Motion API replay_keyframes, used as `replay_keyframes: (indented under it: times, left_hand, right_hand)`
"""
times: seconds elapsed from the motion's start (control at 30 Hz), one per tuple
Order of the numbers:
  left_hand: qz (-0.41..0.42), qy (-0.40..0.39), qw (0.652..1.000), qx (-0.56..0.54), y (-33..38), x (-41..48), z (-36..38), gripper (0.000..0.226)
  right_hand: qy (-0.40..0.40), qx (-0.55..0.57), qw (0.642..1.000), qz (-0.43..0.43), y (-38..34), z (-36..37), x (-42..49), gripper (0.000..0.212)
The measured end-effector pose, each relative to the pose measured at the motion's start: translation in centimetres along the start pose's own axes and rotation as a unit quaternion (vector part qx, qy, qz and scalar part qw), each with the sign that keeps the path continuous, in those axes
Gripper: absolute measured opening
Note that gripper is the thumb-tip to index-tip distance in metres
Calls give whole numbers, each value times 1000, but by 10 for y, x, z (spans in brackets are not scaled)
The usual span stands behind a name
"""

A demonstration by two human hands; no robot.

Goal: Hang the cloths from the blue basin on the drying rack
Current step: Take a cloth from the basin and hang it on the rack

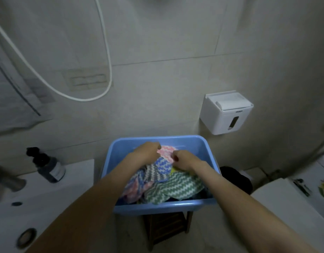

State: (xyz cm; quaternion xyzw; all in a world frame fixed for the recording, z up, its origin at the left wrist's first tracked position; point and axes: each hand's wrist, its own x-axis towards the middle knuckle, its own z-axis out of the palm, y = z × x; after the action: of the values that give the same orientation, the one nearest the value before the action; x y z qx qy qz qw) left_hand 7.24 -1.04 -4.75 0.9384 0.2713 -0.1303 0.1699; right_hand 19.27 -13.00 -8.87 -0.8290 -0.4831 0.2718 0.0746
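My left hand (148,150) and right hand (185,159) each pinch the pink cloth (166,151) atop the heap in the blue basin (157,207).

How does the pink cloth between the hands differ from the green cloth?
The pink cloth lies at the far side of the blue basin, the green cloth at the near side. The left hand and right hand pinch the pink cloth; neither holds the green cloth. Both cloths have a white zigzag pattern.
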Motion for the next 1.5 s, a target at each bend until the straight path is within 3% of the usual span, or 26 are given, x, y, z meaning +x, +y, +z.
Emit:
replay_keyframes:
  times: [0.23, 0.37, 0.57, 0.77, 0.87, 0.93, 1.0, 1.07, 1.2, 1.27, 1.4, 1.5]
  left_hand:
    - [30, 30, 999, -27, 12, 13, -7, 55]
    - [33, 67, 997, -22, 25, 16, -17, 28]
    - [-33, 178, 980, -81, 22, 10, -30, 22]
    - [16, 248, 962, -112, 14, -4, -46, 16]
    - [67, 185, 976, -96, 8, -11, -45, 18]
    - [60, 41, 997, -39, 4, -14, -38, 30]
    - [23, -135, 990, 37, 1, -17, -25, 44]
    - [1, -207, 977, 44, 0, -17, -13, 48]
    - [-53, -90, 994, -29, 1, -14, -12, 57]
    - [-109, -47, 992, -30, -5, -11, -13, 58]
    - [-172, -70, 981, -53, -14, -9, -9, 49]
    - [-205, -76, 971, -93, -15, -3, -6, 42]
  right_hand:
    - [137, 100, 983, -76, 4, -41, -10, 10]
    - [187, 137, 964, -128, 3, -76, -21, 15]
    - [238, 154, 952, -120, 12, -97, -25, 12]
    - [290, 192, 923, -168, 16, -97, -17, 14]
    - [215, 192, 940, -181, 21, -92, -17, 13]
    - [104, 183, 962, -173, 26, -83, -22, 19]
    - [-32, 163, 976, -140, 28, -70, -26, 23]
    - [-130, 179, 971, -88, 30, -54, -27, 14]
    - [-92, 166, 982, 2, 33, -30, -14, 33]
    - [-70, 151, 984, 60, 33, -22, -8, 29]
    - [-111, 233, 954, 150, 30, -13, -3, 43]
    - [-96, 268, 941, 182, 30, -9, 2, 44]
